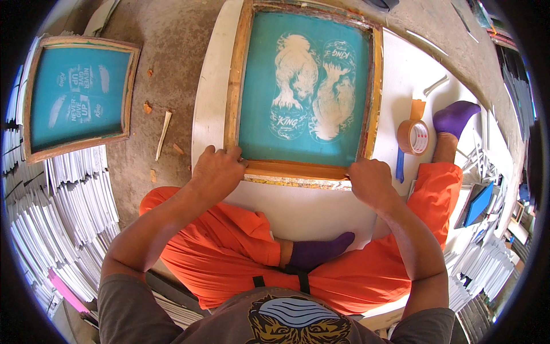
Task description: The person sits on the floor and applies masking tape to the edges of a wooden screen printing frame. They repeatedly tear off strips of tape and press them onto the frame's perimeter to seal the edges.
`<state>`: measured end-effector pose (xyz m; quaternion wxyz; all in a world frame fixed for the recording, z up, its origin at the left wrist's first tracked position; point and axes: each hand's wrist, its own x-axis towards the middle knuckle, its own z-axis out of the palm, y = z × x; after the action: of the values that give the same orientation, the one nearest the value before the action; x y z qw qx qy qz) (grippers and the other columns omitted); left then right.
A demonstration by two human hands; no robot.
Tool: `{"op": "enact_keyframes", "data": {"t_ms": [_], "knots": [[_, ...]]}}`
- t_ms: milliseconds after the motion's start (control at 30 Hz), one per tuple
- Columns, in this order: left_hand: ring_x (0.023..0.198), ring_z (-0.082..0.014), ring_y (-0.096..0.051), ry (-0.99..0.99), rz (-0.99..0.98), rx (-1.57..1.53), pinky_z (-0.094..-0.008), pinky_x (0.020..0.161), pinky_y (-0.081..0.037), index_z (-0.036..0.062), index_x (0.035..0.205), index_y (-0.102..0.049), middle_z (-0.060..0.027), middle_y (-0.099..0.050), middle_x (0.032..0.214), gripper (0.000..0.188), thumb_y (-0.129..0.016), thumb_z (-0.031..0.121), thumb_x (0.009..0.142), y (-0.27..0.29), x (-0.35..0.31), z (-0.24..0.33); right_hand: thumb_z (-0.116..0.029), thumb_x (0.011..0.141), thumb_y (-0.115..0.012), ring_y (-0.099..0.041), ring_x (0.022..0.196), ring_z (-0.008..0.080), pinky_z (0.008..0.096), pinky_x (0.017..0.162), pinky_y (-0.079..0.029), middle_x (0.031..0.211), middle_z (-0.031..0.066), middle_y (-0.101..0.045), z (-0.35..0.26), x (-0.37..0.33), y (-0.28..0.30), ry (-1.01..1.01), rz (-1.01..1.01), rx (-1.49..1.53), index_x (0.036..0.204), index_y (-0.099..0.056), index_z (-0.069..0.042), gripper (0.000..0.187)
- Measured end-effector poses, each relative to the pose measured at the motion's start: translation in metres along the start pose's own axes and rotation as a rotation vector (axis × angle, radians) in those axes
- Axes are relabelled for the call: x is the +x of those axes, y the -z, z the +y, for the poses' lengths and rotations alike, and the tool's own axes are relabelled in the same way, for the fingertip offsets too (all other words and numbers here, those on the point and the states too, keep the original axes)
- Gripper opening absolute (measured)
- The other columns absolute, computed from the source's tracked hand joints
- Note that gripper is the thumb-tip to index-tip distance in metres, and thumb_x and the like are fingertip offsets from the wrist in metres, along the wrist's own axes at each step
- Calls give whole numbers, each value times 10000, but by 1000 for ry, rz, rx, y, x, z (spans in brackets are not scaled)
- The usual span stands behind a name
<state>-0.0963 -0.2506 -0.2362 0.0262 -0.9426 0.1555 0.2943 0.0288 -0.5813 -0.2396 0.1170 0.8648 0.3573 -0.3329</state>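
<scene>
A wooden-framed printing screen (305, 86) with teal mesh and pale animal designs lies flat in front of me. A strip of brown tape (298, 170) runs along the inside of its near edge. My left hand (219, 172) is closed at the left end of the strip, by the frame's near left corner. At the other end, my right hand (371, 181) pinches the tape beside the near right corner. Both fingertips are partly hidden by the knuckles. Right of the screen stands a roll of brown packing tape (413, 136) on its side.
A blue cutter (400, 165) lies by the tape roll on the white board (303, 207). Another teal screen (80, 94) rests at the left on stacks of paper (74, 200). Scraps of brown tape (147, 108) litter the floor. My outstretched foot (455, 117) is to the right.
</scene>
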Motion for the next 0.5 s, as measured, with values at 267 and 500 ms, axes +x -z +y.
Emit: {"op": "enact_keyframes", "data": {"t_ms": [267, 500], "knots": [[813, -226, -739, -18, 37, 32, -408, 749, -553, 166, 1068, -777, -66, -660, 990, 196, -634, 164, 934, -11, 2, 1, -77, 857, -660, -772, 790, 342, 473, 692, -602, 823, 189, -761, -6, 3, 5, -3, -20, 8, 847, -794, -39, 139], [821, -252, -725, -43, 97, -10, -412, 725, -544, 84, 871, -776, -89, -664, 924, 122, -662, 124, 890, -10, 3, 3, -77, 865, -649, -777, 808, 336, 462, 689, -607, 840, 180, -772, -9, 6, 10, 3, -57, -14, 858, -801, -46, 155]]}}
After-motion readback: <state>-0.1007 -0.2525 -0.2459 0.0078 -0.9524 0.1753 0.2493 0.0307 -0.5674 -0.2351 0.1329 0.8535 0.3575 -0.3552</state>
